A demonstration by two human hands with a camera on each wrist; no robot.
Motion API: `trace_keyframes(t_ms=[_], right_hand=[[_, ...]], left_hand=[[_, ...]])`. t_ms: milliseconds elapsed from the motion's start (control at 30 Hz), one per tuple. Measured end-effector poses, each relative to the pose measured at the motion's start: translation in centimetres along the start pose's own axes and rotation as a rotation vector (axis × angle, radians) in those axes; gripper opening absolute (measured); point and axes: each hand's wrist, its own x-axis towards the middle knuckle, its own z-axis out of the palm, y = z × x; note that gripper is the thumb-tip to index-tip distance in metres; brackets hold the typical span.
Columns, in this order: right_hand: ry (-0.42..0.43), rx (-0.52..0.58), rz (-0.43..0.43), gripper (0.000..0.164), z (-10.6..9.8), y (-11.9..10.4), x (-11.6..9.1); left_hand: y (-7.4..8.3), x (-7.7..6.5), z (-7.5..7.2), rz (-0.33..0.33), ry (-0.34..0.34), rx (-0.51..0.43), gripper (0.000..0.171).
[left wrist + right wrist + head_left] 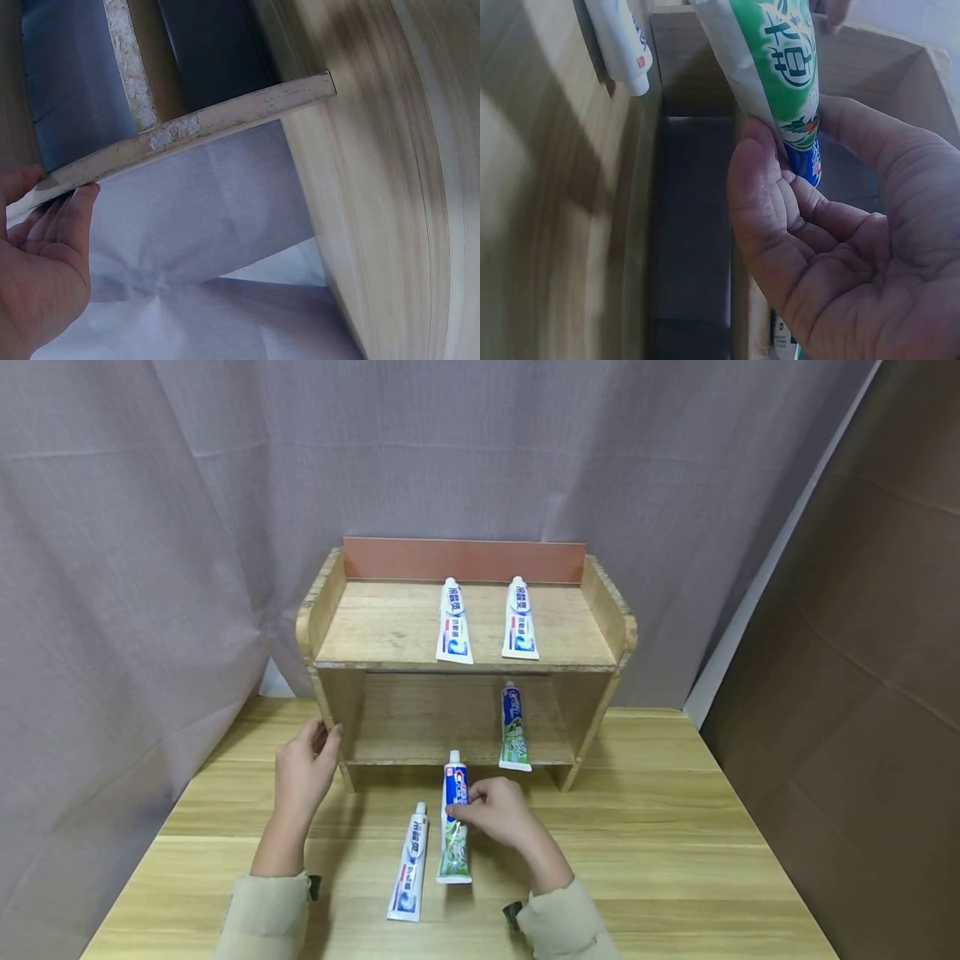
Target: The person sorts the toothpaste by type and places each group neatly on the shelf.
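Observation:
My left hand [306,768] pinches the left side panel of a small two-tier wooden shelf [480,752], thumb on one face and fingers on the other, as the left wrist view shows. In my right hand [498,810] is a blue and green toothpaste tube [454,852], gripped between thumb and fingers with its white cap pointing at the shelf. Left of it, a white and blue toothpaste tube [408,868] lies on the table. A second blue and green tube [513,727] rests on the lower tier, toward the right. On the top tier lie two white toothpaste tubes, a left one [453,622] and a right one [520,620].
The shelf stands on a wood-grain table [660,860], close to a grey curtain [465,452] behind it. A reddish-brown back board [465,560] rises along the top tier. On the right hangs a brown cloth [847,568].

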Motion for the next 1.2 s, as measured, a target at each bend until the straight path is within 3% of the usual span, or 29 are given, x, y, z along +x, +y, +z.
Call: trace_keyframes(t_ms=[433, 1200], right_hand=[[0.005, -0.014, -0.038, 0.034, -1.1, -1.0, 1.2], [0.022, -0.041, -0.028, 0.034, -3.1, -3.1, 4.1]], left_hand=[[-0.2, 0.0, 0.0, 0.012, 0.007, -0.005, 0.024], [-0.1, 0.0, 0.0, -0.002, -0.009, -0.009, 0.026]])
